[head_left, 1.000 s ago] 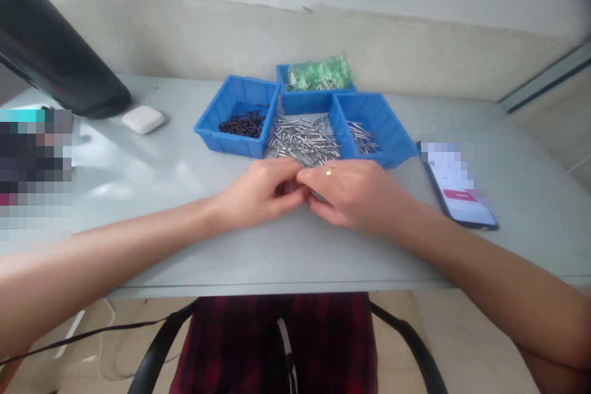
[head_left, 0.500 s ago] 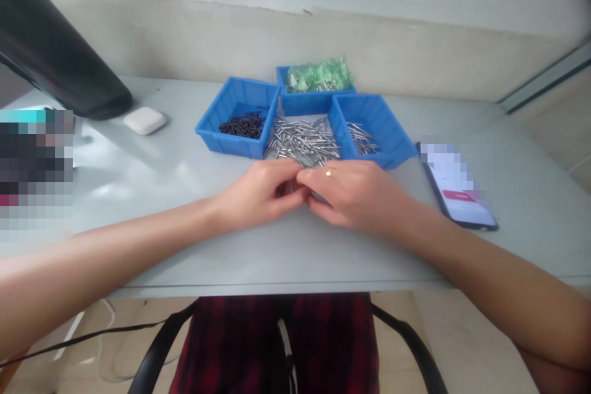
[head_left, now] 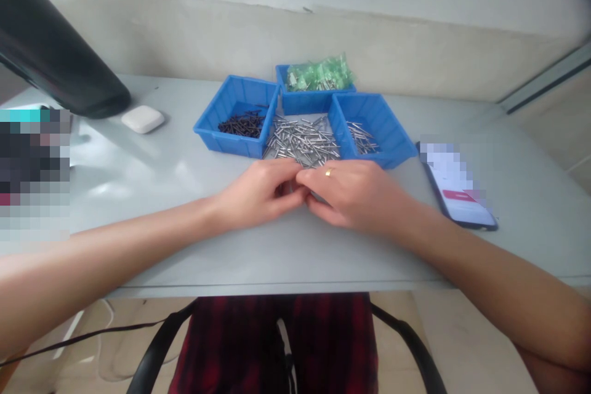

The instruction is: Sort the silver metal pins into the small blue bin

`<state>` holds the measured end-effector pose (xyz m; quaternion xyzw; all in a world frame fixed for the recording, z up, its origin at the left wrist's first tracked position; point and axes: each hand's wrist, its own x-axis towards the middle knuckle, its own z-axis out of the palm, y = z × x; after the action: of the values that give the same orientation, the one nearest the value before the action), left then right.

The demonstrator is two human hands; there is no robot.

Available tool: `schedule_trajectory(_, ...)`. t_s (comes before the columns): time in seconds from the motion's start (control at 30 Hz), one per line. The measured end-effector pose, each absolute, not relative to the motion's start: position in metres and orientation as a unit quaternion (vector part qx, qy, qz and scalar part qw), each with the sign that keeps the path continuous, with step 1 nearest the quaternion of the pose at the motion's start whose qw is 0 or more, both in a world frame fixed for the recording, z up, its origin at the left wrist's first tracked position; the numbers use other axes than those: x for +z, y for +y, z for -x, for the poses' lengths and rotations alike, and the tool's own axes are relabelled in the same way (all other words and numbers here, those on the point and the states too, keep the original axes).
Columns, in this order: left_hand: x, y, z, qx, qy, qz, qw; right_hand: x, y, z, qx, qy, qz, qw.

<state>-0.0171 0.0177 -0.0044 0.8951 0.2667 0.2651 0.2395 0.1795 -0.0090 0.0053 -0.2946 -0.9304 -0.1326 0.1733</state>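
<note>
My left hand (head_left: 263, 192) and my right hand (head_left: 353, 196) meet at the fingertips over the tabletop, with fingers curled in and touching. Both are closed; whatever may be between the fingers is hidden. A gold ring (head_left: 329, 173) is on the right one. Just beyond the fingers lies a loose pile of thin silver metal pins (head_left: 305, 138). To the pile's left, a blue bin (head_left: 231, 143) holds small dark screw-like pieces (head_left: 242, 125). At its right, another blue bin (head_left: 388, 129) contains some of the silver pins.
Behind the pile, a third blue bin (head_left: 307, 100) holds a green plastic bag (head_left: 323, 74) of small parts. A phone (head_left: 457, 188) lies at the right. On the left are a white rounded case (head_left: 143, 119) and a large dark cylinder (head_left: 60, 43). The table's front edge (head_left: 286, 291) is close to me.
</note>
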Motion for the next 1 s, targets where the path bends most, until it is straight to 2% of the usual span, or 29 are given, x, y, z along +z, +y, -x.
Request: schedule_trajectory(1.0,-0.0049,0.0194,0.0182,0.237,0.264,-0.903,0.243,0.0038,-0.0086,-0.1791,-0.144,-0.931,0.289,0.169)
